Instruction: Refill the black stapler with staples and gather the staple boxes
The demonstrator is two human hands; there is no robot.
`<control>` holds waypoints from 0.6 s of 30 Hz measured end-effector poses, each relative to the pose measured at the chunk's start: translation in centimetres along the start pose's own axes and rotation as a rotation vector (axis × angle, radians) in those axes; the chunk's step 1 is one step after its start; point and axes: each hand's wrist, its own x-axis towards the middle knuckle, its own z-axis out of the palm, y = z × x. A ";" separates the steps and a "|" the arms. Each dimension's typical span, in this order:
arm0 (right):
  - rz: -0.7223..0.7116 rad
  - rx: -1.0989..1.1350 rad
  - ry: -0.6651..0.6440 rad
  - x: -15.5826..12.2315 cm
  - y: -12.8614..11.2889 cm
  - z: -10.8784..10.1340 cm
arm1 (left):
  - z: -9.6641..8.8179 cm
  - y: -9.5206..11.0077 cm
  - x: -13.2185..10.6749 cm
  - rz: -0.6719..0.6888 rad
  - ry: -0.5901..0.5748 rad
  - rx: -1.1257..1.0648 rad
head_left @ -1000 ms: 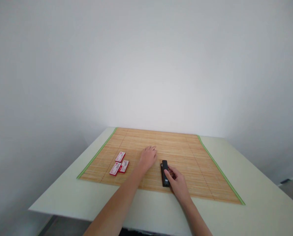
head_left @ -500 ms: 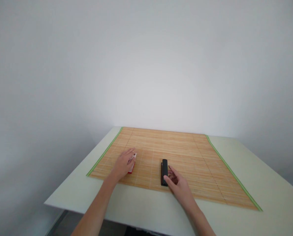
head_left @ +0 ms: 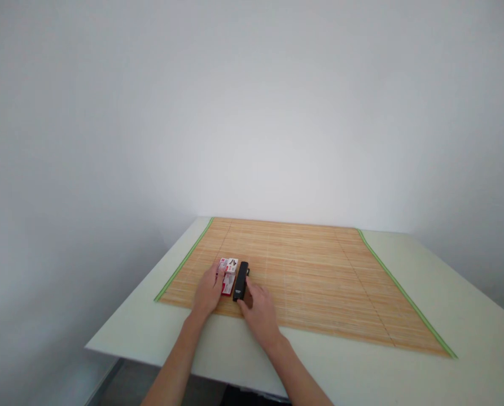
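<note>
A black stapler (head_left: 240, 280) lies on the bamboo mat (head_left: 311, 270) near its front left part. My right hand (head_left: 259, 308) rests at the stapler's near end, fingers curled against it. Right beside the stapler on its left lie small red and white boxes (head_left: 228, 270), partly covered by my left hand (head_left: 208, 291), which lies flat on them with fingers stretched out. How many boxes are under the hand is hidden.
The mat has green side edges and lies on a pale green table (head_left: 446, 316) set against a white wall. The table's front edge runs just below my wrists, and its left edge drops off close to the boxes.
My right hand has slid the stapler leftward across the mat until it sits next to the boxes. My left hand stays on the boxes.
</note>
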 end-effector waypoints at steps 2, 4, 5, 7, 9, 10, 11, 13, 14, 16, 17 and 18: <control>0.002 -0.011 0.011 0.1 -0.2 0.4 | 0.0 0.1 0.0 0.024 -0.007 0.021; -0.006 -0.012 0.014 0.1 -0.2 0.4 | 0.0 0.1 0.0 0.037 -0.008 0.044; -0.011 -0.012 0.010 0.1 -0.3 0.4 | 0.0 0.1 0.0 0.040 -0.006 0.055; -0.021 -0.012 0.003 0.1 -0.4 0.3 | 0.0 0.1 0.0 0.042 -0.002 0.073; -0.024 -0.017 0.001 0.1 -0.6 0.3 | 0.1 0.0 0.1 0.037 0.000 0.084; -0.022 -0.023 0.003 0.1 -0.6 0.3 | 0.1 0.0 0.1 0.037 -0.002 0.087; -0.018 -0.029 0.005 0.1 -0.7 0.4 | 0.1 0.0 0.0 0.038 -0.003 0.087; -0.008 -0.045 0.009 0.2 -0.7 0.5 | 0.1 0.1 0.0 0.042 -0.002 0.085; -0.005 -0.052 0.012 0.2 -0.7 0.6 | 0.1 0.1 0.0 0.045 0.000 0.084; -0.005 -0.060 0.015 0.3 -0.6 0.7 | 0.1 0.1 -0.1 0.047 0.004 0.086; -0.006 -0.061 0.014 0.3 -0.6 0.8 | 0.1 0.1 -0.1 0.046 0.004 0.088; -0.005 -0.061 0.012 0.3 -0.6 0.8 | 0.1 0.0 -0.1 0.045 0.005 0.090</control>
